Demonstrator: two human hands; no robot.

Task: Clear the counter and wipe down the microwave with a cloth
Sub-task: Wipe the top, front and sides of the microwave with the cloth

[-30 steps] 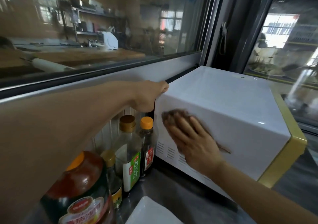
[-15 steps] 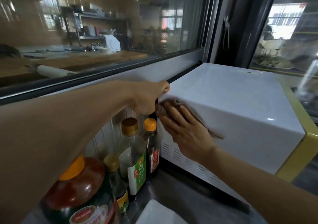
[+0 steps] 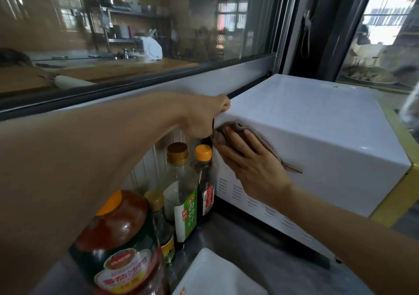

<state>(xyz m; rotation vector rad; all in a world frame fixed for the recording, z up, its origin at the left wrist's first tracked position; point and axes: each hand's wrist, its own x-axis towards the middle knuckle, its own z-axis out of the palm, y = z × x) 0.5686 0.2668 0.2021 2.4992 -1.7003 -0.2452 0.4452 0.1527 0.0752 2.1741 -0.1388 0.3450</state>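
On the microwave's [image 3: 317,136] near white side, at its upper rear corner: I see the brown cloth [image 3: 267,144], long axis slanting down toward the front, pinned under the flat right hand [image 3: 251,170]. Left hand [image 3: 204,115] clasps that corner. Bottles [image 3: 181,190] left of it on the grey table [image 3: 260,258], below a window [image 3: 136,34].

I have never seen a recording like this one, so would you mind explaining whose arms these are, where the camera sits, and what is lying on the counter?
There is no machine here: a person wears a wide-angle camera on the head, so you look down along both bare arms. The left hand grips the back corner of the white microwave. The right hand presses a brown cloth flat against the microwave's side, fingers straight. On the counter to the left stand several bottles, among them a ketchup bottle, a green-labelled bottle and an orange-capped bottle. A white dish lies at the bottom edge.
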